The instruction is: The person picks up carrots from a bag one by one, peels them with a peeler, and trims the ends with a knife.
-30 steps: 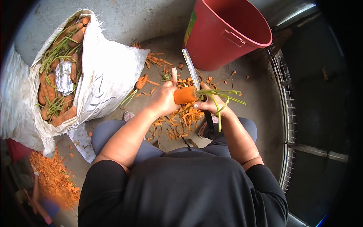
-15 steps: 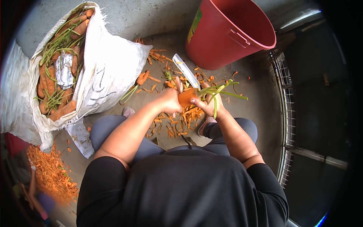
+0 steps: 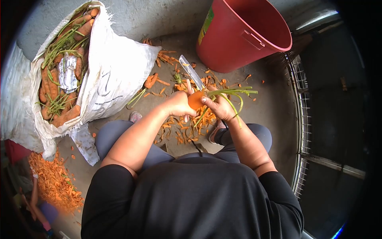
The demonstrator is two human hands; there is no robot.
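An orange carrot [image 3: 195, 100] with long green stems [image 3: 238, 91] is between my two hands, over the peelings on the floor. My left hand [image 3: 179, 104] is wrapped round the carrot's body, with one finger pointing up. At the stem end, my right hand [image 3: 219, 106] grips a knife, its thumb against the carrot. The knife's broad pale blade [image 3: 190, 71] points up and to the left, past the carrot top; its handle is hidden in my right hand.
A white sack [image 3: 115, 75] full of carrots stands at the left. At the top right is a red bucket [image 3: 234, 44]. Carrot peelings [image 3: 181, 133] litter the floor between my feet. Another pile [image 3: 55, 183] lies at lower left, near another person's arm [image 3: 36, 203].
The blade has shifted slightly up and left, and now meets the carrot's stem end. The carrot has turned in my hands, and its stems have swung, some hanging lower.
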